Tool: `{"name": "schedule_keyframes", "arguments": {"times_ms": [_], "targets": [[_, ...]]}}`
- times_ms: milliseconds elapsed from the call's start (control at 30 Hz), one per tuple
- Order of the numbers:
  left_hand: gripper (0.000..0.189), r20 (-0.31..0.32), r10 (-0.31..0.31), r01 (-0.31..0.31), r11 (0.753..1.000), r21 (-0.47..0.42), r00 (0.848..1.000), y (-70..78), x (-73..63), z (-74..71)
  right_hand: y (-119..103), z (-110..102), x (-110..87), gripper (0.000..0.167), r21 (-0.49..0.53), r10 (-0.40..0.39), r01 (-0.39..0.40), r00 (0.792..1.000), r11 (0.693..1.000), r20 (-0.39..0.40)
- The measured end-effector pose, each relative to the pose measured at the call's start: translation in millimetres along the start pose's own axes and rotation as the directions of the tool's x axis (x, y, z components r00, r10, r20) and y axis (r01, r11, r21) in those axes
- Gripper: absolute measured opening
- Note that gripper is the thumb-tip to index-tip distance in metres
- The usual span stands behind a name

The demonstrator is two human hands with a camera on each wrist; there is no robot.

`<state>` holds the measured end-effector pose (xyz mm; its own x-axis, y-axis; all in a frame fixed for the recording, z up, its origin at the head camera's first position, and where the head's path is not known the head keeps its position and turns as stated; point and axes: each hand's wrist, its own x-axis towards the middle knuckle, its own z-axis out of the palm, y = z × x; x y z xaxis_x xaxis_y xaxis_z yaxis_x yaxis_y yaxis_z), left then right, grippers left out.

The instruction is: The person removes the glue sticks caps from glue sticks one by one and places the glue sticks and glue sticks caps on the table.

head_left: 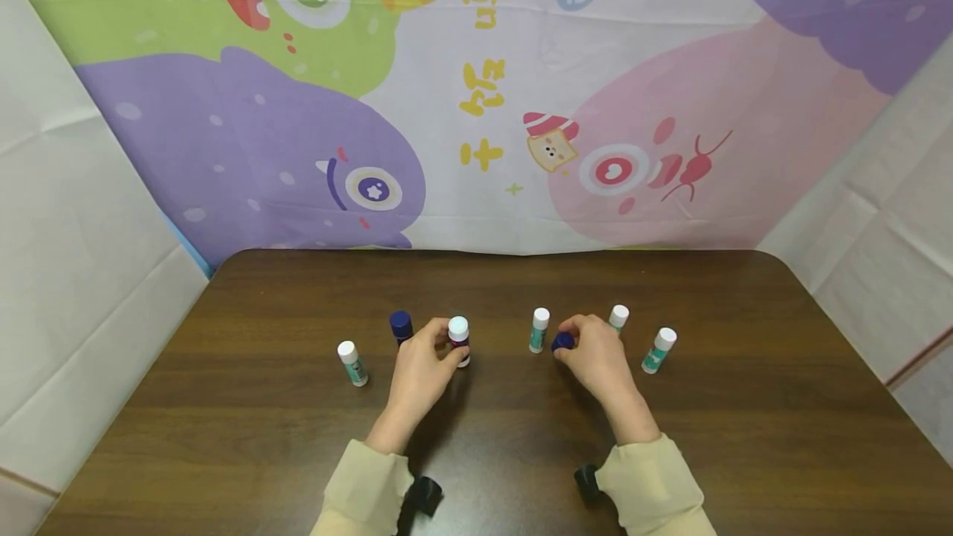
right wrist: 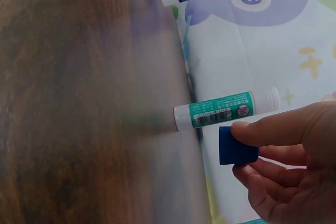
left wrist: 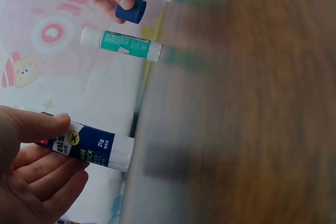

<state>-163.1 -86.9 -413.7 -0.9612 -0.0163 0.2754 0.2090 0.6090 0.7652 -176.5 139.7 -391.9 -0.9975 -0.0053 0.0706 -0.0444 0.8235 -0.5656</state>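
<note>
My left hand (head_left: 421, 372) grips a glue stick (left wrist: 97, 145) with a navy label, a white base and a bare white top, upright in the head view. Its thumb lies on one side and the fingers on the other. A dark blue cap (right wrist: 234, 146) is pinched between the thumb and fingers of my right hand (head_left: 598, 354), apart from the glue stick. Between the two hands stands a green-labelled glue stick (head_left: 539, 330) with a white top, close to the cap. Another glue stick, capped in navy (head_left: 401, 324), stands just left of my left hand, partly hidden by it.
A green-labelled glue stick (head_left: 353, 363) stands at the left. Two more are on the right: one (head_left: 619, 317) partly behind my right hand, the other (head_left: 658, 350) farther right. The brown table (head_left: 476, 461) meets a cartoon-printed cloth (head_left: 484, 205) at its far edge.
</note>
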Motion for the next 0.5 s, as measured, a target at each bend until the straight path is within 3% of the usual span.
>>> {"name": "schedule_keyframes", "arguments": {"times_ms": [500], "targets": [[0.026, 0.014, -0.008, 0.008, 1.000, 0.016, 1.000, -4.2, -0.8, 1.7, 2.4, 2.8, -0.3, 0.026, -0.023, -0.007, 0.007, 1.000, 1.000, 0.021]]}}
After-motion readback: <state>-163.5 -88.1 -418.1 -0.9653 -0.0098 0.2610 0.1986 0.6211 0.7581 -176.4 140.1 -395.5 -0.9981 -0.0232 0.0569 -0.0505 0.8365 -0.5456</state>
